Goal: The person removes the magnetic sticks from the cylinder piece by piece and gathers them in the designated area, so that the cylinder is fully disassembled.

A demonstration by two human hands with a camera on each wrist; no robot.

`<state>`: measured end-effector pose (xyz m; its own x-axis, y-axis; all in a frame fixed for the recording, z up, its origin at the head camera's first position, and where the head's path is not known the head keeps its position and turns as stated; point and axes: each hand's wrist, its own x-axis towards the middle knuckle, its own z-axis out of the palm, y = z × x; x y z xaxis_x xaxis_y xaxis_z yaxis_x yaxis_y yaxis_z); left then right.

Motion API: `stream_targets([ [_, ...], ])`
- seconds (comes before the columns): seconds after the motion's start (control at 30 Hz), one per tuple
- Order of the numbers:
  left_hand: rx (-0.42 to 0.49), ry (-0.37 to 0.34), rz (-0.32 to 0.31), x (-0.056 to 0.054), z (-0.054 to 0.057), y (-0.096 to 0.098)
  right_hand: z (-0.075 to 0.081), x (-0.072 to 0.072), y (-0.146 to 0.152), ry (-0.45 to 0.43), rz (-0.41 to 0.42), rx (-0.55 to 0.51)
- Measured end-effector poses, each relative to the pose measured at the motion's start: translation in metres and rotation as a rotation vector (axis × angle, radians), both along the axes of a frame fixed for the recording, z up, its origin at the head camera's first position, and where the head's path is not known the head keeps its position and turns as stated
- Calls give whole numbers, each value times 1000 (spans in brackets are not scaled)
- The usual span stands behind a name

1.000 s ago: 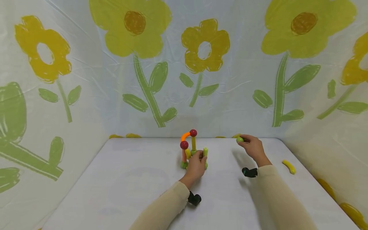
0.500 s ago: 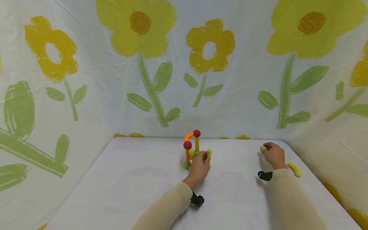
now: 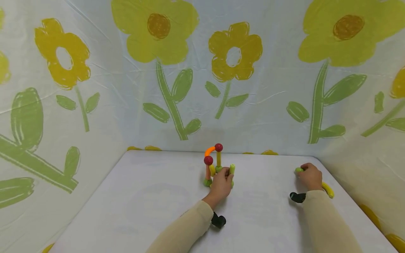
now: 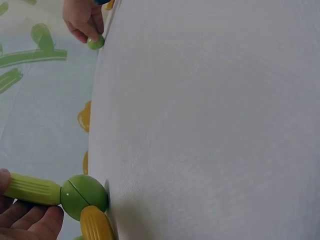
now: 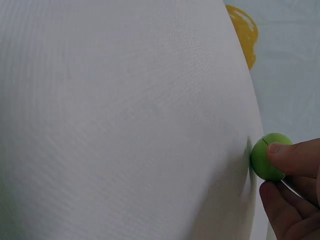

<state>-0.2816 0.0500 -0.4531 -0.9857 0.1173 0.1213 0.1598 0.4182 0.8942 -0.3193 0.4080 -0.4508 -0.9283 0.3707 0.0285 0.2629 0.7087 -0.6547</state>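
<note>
A small frame of toy rods and balls stands mid-table, with red balls (image 3: 208, 160) on top, an orange curved rod (image 3: 209, 151) between them and green balls (image 4: 82, 196) at its base. My left hand (image 3: 222, 182) pinches its upright light green rod (image 4: 34, 189), which joins one green ball; a yellow rod (image 4: 96, 223) leaves that same ball. At the right, my right hand (image 3: 311, 176) holds a loose green ball (image 5: 270, 157) between thumb and fingers, close over the table top. The left hand covers part of the frame in the head view.
A yellow curved rod (image 3: 328, 190) lies by the right wrist, partly behind it. The white table (image 3: 152, 211) ends at a flower-printed cloth wall (image 3: 265, 116) at the back and sides. A dark wrist camera (image 3: 218, 220) sticks out under the left sleeve.
My right hand has carried the green ball rightward and down toward the table, near the yellow curved rod. The left hand keeps its hold on the light green rod. The head view has shifted slightly.
</note>
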Motion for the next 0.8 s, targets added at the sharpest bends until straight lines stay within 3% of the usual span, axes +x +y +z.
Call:
stream_targets([
  [0.27,-6,-3,1,-2,0,0,-1,-2,4,-24,4,-3],
  [0.5,-6,-18,-2,-3,1,2,9,3,3,-35,46,22],
  [0.67,-19,1,5,-1,2,2,18,-1,-3,50,84,130],
  [0.8,-13,20,11,1,4,0,39,-5,-38,178,145,177],
])
